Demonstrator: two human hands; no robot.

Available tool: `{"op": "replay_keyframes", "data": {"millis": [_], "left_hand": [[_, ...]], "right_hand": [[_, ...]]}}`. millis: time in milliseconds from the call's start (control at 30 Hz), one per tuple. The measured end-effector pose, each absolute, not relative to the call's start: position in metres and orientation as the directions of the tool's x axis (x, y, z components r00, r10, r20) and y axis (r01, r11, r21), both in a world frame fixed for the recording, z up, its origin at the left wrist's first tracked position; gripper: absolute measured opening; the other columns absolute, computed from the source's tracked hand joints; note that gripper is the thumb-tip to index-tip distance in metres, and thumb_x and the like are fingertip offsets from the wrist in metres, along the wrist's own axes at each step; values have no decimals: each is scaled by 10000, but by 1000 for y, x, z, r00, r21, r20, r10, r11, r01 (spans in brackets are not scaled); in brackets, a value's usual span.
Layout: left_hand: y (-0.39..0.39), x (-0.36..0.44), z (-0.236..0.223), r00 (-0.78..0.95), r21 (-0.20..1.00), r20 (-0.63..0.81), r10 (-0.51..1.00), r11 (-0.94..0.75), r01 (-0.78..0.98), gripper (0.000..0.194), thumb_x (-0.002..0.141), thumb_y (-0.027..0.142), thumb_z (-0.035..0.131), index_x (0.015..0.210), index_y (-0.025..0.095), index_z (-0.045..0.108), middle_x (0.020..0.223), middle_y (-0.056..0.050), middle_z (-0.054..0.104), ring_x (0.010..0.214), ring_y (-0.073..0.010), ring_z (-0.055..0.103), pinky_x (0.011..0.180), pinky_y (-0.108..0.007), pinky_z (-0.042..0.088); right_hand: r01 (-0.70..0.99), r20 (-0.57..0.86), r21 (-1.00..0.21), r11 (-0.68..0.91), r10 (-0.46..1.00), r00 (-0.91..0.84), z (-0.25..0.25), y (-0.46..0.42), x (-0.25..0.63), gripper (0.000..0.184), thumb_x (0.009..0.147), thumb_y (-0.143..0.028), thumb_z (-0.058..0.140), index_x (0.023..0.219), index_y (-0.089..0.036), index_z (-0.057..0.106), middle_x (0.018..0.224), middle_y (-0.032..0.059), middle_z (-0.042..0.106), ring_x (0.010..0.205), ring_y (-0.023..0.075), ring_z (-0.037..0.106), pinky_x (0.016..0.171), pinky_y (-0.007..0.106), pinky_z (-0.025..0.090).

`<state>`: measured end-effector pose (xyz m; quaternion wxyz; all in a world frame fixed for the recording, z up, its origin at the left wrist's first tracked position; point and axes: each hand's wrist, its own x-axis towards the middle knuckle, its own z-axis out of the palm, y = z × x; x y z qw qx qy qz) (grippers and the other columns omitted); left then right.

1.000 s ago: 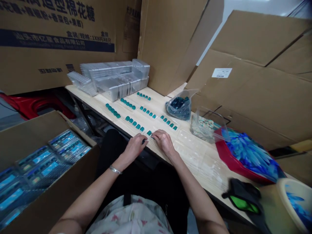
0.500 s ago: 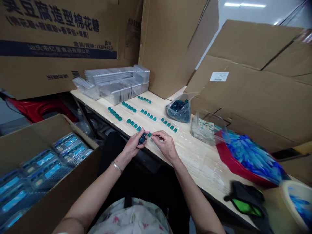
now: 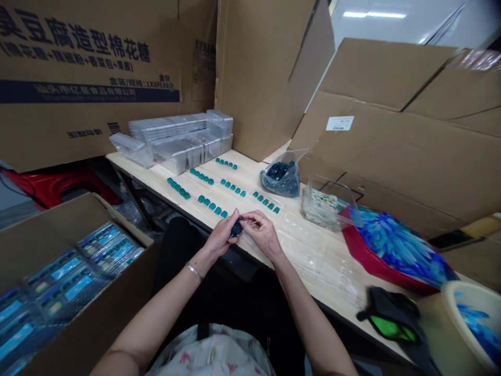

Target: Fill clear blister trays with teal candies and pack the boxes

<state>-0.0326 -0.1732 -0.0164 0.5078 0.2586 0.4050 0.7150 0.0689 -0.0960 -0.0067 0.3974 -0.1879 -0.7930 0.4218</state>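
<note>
My left hand (image 3: 222, 236) is closed around a few dark teal, glossy keycap-like pieces (image 3: 236, 227), held just over the table's front edge. The fingertips of my right hand (image 3: 261, 230) are pinched together against those pieces; whether one is between them is hidden. Just beyond my left hand lies a row of teal pieces (image 3: 212, 206). More such rows, among them a left row (image 3: 178, 188), a middle row (image 3: 233, 187) and a right row (image 3: 266, 202), lie on the table in clear trays.
Stacked clear plastic trays (image 3: 180, 138) stand at the back left. A bag of dark pieces (image 3: 281, 177), a clear tub (image 3: 323, 209) and a red tray (image 3: 364, 258) of blue packets line the right. A carton (image 3: 117, 292) of packed boxes stands at left.
My right fingertips, which held a teal piece beside my left hand, have come in against the pieces in my left hand. That teal piece no longer shows there. The view has shifted slightly.
</note>
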Motion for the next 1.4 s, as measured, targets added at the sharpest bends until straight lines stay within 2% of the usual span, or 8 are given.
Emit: {"op": "replay_keyframes", "data": {"millis": [100,333,600,900,1067,1233,1300,1400], "left_hand": [[-171,-30,-15,-380,870,-36,924,-158,-467,496,677,616,596,708,122,562,569,25,414,443,-35,371,333,-120,131],[-171,-31,-13,-389,866,-54,920,-151,-477,429,617,471,727,839,117,633,708,1,490,479,-19,375,338,-122,119],[-175,-27,-8,-557,979,-17,831,-100,-180,383,635,467,691,913,205,687,947,-27,613,690,-94,491,425,-135,275],[-173,-25,-13,-511,979,-74,856,-35,-201,444,618,451,713,976,195,658,763,-1,565,550,-58,431,402,-132,281],[-175,-23,-13,-531,994,-11,847,-47,-96,409,634,424,704,964,186,660,750,-4,555,513,-54,414,374,-136,292],[-172,-25,-17,-474,979,-41,879,-61,-196,379,680,408,666,979,175,644,685,4,542,492,-59,423,363,-142,238],[-170,-27,-20,-513,991,40,857,-99,-88,317,695,368,652,942,168,653,729,-19,592,560,-87,500,409,-165,323],[-166,-28,-24,-563,946,318,763,-210,249,193,680,242,650,854,160,665,860,-53,662,799,-151,595,699,-258,470]], "right_hand": [[-23,468,-829,558,672,-574,-6,-97,69,135,718,-309,628,800,-208,665,791,22,598,637,119,538,595,253,467],[-115,253,-967,227,826,-503,-10,-88,71,255,651,-373,696,788,-175,610,672,5,634,605,127,599,611,265,507],[-92,250,-967,239,804,-539,-7,-91,83,271,647,-403,707,799,-181,674,747,44,695,703,183,659,724,338,534],[-158,262,-964,211,841,-474,-15,-92,85,214,657,-374,707,743,-190,638,728,26,677,712,171,647,768,341,520],[-115,320,-946,303,822,-471,-21,-87,86,185,707,-360,655,743,-183,618,827,41,654,709,151,611,719,310,513],[-47,493,-849,527,756,-430,-18,-95,86,107,754,-291,581,709,-194,580,827,44,613,753,161,591,701,303,502],[-21,589,-765,644,687,-425,-16,-100,87,79,772,-242,549,709,-200,575,833,52,602,799,171,586,721,308,497],[7,641,-707,707,645,-416,-17,-104,88,80,791,-197,511,732,-204,565,841,59,602,817,169,585,725,308,500]]}}
